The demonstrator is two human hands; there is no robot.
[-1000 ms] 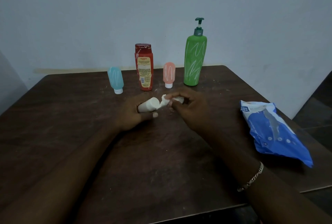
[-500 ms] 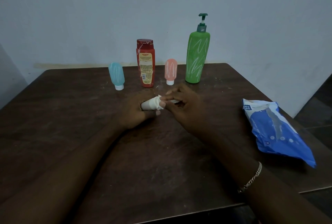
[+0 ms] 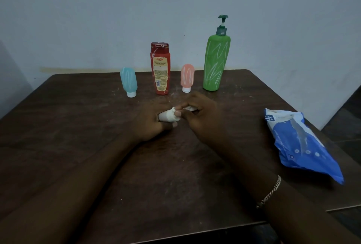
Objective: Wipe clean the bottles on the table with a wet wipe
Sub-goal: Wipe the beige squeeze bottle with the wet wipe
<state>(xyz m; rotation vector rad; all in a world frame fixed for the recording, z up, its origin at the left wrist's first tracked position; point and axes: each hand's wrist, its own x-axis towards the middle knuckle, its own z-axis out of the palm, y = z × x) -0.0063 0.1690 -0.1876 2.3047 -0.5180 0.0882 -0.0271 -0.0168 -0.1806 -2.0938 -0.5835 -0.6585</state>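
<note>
My left hand (image 3: 151,123) grips a small white bottle (image 3: 167,116) lying on its side at the middle of the dark wooden table (image 3: 78,126). My right hand (image 3: 201,115) pinches a crumpled white wet wipe (image 3: 189,108) against the bottle's tip. Behind the hands stand a blue tube (image 3: 128,82), a red bottle (image 3: 160,67), a pink tube (image 3: 187,77) and a tall green pump bottle (image 3: 215,62), each streaked with white marks.
A blue pack of wet wipes (image 3: 298,142) lies at the table's right edge. A pale wall runs just behind the bottles. The floor drops away past the right corner of the table.
The wipe has moved from beside the white bottle onto its end, and my hands have drawn closer together. The view has tilted slightly down.
</note>
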